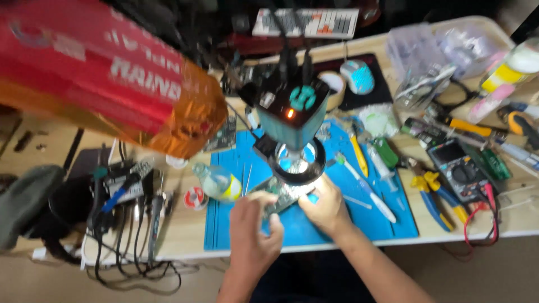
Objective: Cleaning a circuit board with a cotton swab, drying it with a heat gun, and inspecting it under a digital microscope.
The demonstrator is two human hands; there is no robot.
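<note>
A blue mat [359,221] covers the pale wooden table [185,235]. At ten o'clock, a red-and-orange bag [112,78] with white lettering. At three o'clock, yellow-and-blue pliers [435,196]; a possibly greenish circuit board [281,197] lies centre.

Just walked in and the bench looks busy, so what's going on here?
A person holds a small circuit board with both hands over a blue work mat, right under a lit microscope. The left hand grips the board's near edge; the right hand steadies its far side. A white-handled brush, yellow-handled pliers and a multimeter lie to the right, untouched.
</note>
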